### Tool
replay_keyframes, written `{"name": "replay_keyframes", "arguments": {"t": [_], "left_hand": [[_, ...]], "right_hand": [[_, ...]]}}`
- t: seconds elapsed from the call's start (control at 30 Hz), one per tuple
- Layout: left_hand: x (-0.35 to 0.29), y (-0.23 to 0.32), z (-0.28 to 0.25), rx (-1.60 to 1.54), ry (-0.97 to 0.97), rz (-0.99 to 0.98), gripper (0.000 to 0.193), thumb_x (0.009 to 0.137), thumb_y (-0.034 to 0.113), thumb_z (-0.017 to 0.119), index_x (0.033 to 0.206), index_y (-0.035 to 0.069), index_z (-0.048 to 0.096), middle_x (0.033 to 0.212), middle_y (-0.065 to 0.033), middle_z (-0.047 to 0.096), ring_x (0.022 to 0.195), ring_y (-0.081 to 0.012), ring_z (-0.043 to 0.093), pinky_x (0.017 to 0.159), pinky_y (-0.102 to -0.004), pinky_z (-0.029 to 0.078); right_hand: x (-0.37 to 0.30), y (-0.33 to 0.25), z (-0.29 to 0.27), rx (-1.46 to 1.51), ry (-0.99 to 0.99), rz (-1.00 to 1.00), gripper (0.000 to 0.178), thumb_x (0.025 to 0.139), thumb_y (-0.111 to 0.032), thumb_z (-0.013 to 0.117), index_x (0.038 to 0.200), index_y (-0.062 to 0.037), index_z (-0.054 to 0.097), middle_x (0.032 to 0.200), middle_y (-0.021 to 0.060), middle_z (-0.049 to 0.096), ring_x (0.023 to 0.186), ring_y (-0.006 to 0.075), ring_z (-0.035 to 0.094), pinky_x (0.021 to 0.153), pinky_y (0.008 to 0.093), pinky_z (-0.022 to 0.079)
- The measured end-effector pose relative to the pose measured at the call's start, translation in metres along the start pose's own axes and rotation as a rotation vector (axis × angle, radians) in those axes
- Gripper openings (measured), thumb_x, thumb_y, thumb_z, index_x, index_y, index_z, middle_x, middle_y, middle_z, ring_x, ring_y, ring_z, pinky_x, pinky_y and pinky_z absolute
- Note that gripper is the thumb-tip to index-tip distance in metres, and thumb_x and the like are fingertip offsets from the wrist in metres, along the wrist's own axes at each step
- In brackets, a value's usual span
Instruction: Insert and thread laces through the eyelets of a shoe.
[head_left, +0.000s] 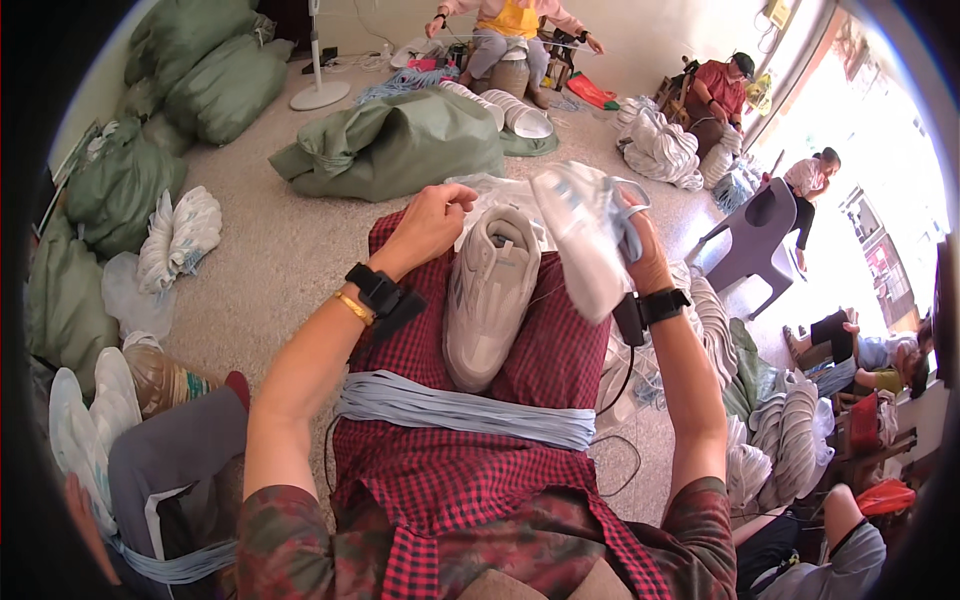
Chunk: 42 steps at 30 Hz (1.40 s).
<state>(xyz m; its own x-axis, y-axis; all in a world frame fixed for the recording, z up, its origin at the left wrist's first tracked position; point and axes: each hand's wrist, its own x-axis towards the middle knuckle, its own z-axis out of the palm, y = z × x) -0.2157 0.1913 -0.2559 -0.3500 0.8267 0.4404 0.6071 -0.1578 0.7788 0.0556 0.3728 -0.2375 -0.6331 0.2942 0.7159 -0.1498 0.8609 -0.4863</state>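
Observation:
A white shoe rests toe toward me between my thighs, on a red-and-black checked apron. My right hand grips a second white shoe, blurred by motion, with a light blue lace looped by my fingers. Left of the first shoe's opening, my left hand is raised with its fingers drawn together. Whatever they may pinch is too small to make out. A bundle of light blue laces lies across my lap. Clear plastic shows behind the first shoe.
A large green sack lies on the floor ahead, and more sacks are piled far left. Stacked white shoe parts sit at the left. Several people work around the room. A grey plastic chair stands at the right.

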Motion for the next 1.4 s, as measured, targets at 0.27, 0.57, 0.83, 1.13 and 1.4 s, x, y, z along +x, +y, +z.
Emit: {"name": "replay_keyframes", "arguments": {"t": [0.27,0.57,0.83,1.13,1.4], "left_hand": [[0.047,-0.005,0.039,0.285,-0.484,-0.047,0.028,0.085,0.023,0.062,0.099,-0.001,0.067,0.090,-0.0180,0.069,0.084,-0.0280,0.066,0.078,-0.0393,0.050],[0.052,0.040,-0.002,0.231,0.169,0.171,0.019,0.086,0.014,0.060,0.101,0.003,0.062,0.096,-0.0255,0.066,0.093,-0.0452,0.063,0.079,-0.0477,0.051],[-0.016,-0.078,-0.196,-0.963,0.549,-0.245,0.032,0.096,0.025,0.058,0.125,0.010,0.055,0.113,-0.0066,0.063,0.099,-0.0209,0.061,0.083,-0.0429,0.052],[-0.072,0.006,-0.154,-1.238,-0.076,-0.375,0.042,0.099,0.030,0.059,0.135,0.010,0.050,0.125,-0.0149,0.060,0.098,-0.0252,0.060,0.085,-0.0373,0.055],[-0.066,0.123,-0.058,-0.044,0.053,0.010,0.027,0.096,0.029,0.058,0.109,0.007,0.069,0.090,-0.0054,0.068,0.079,-0.0134,0.064,0.071,-0.0236,0.051]], "right_hand": [[-0.009,0.021,0.008,1.232,0.174,0.460,0.050,0.098,-0.041,0.055,0.135,-0.0087,0.053,0.117,0.0120,0.067,0.104,0.0229,0.065,0.091,0.0370,0.054],[-0.009,-0.005,-0.009,1.598,0.187,0.266,0.024,0.098,-0.018,0.052,0.107,0.0035,0.051,0.078,-0.0004,0.038,0.077,0.0143,0.038,0.072,0.0240,0.036],[-0.024,-0.021,-0.036,1.832,0.333,-0.005,0.032,0.098,-0.020,0.048,0.107,0.0107,0.050,0.077,0.0014,0.039,0.075,0.0156,0.037,0.076,0.0238,0.036],[-0.042,0.061,-0.059,0.250,0.399,0.269,0.030,0.099,-0.020,0.050,0.117,0.0027,0.057,0.094,0.0099,0.060,0.090,0.0183,0.056,0.082,0.0299,0.045],[0.072,0.012,0.041,-0.073,0.121,0.080,0.031,0.099,-0.028,0.049,0.090,-0.0010,0.060,0.086,0.0179,0.066,0.081,0.0276,0.064,0.075,0.0393,0.051]]}}
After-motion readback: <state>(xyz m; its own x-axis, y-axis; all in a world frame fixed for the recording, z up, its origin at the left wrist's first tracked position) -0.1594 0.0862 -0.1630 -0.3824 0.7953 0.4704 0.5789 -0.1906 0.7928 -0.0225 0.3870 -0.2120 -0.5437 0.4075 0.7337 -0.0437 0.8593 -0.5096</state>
